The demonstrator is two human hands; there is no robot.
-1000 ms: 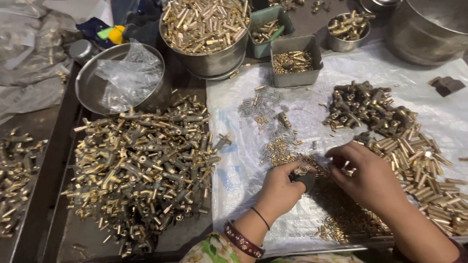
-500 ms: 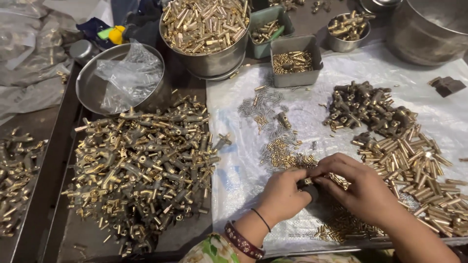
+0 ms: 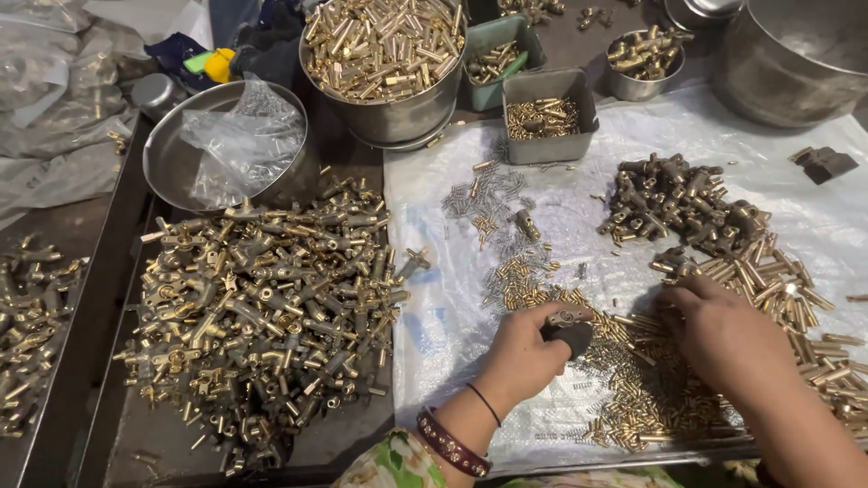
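The left hand [image 3: 524,348] is closed around a small dark fitting [image 3: 568,329], held just above the white sheet [image 3: 561,208] near the desk's front edge. The right hand [image 3: 728,330] rests palm-down, fingers curled on the scattered brass pins [image 3: 651,389]; what it grips, I cannot tell. A large heap of brass fittings [image 3: 262,307] lies toward the left edge, a steel bowl of brass tubes [image 3: 384,54] at the back

Right forearm [image 3: 814,443] cut by frame edge
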